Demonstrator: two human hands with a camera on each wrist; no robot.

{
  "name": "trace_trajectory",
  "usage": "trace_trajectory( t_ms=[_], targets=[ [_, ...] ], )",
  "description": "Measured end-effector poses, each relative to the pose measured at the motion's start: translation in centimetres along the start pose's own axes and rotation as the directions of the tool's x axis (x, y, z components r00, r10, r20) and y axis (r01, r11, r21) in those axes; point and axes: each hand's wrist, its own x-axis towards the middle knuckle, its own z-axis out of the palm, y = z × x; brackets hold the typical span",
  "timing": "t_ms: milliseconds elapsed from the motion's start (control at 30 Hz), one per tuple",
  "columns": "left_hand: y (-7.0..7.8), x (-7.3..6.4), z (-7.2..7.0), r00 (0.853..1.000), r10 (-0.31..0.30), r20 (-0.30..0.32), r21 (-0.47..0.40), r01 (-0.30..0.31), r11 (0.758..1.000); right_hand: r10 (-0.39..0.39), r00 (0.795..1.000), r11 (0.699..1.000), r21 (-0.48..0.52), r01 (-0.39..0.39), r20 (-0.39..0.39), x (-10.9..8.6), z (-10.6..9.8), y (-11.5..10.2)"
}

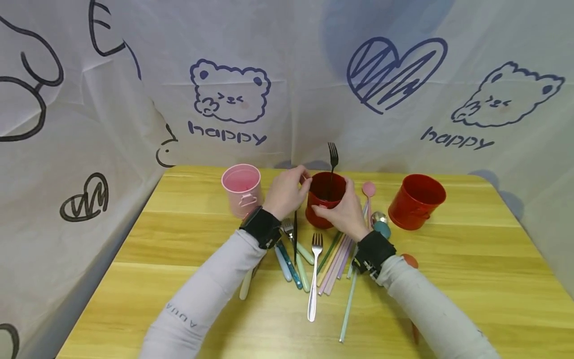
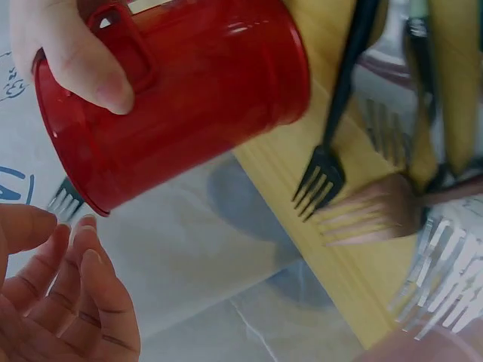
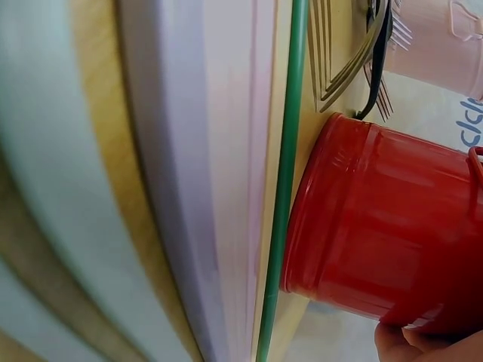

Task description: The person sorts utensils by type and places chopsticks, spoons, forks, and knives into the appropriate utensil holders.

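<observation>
In the head view, a red bucket (image 1: 319,214) stands near the table's back edge, between both hands. A black fork (image 1: 333,157) leans upright inside it, tines above the rim. My right hand (image 1: 345,214) grips the bucket, thumb across the front of the rim and fingers at its right side. My left hand (image 1: 287,192) is at the left of the rim with loosely bent fingers. The left wrist view shows these fingertips (image 2: 90,256) close to the rim, holding nothing. A silver fork (image 1: 315,279) lies in front of the bucket.
A pink bucket (image 1: 244,192) stands left, another red bucket (image 1: 417,202) right. Several forks and coloured handles (image 1: 291,269) lie under the left wrist. Coloured straws (image 1: 336,264) fan out beside the right wrist. Also nearby are a pink spoon (image 1: 369,189) and a teal-handled spoon (image 1: 381,227).
</observation>
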Motion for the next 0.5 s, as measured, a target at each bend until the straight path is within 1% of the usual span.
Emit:
trace_trajectory(
  t_ms=[133, 233, 500],
  targets=[
    [-0.8, -0.5, -0.1, 1.0, -0.001, 0.011, 0.0, 0.001, 1.0, -0.014, 1.0, 1.0, 0.018, 0.014, -0.006, 0.0, -0.1, 0.0],
    [-1.4, -1.1, -0.2, 1.0, -0.009, 0.014, 0.027, 0.008, 1.0, -0.017, 1.0, 0.999, 0.039, 0.017, 0.002, -0.1, 0.0, 0.0],
    [-2.6, -3.1, -1.0, 0.995, -0.075, 0.063, 0.127, 0.066, 0.99, -0.005, 1.0, 0.999, 0.043, 0.005, 0.004, -0.1, 0.0, 0.2]
  ],
)
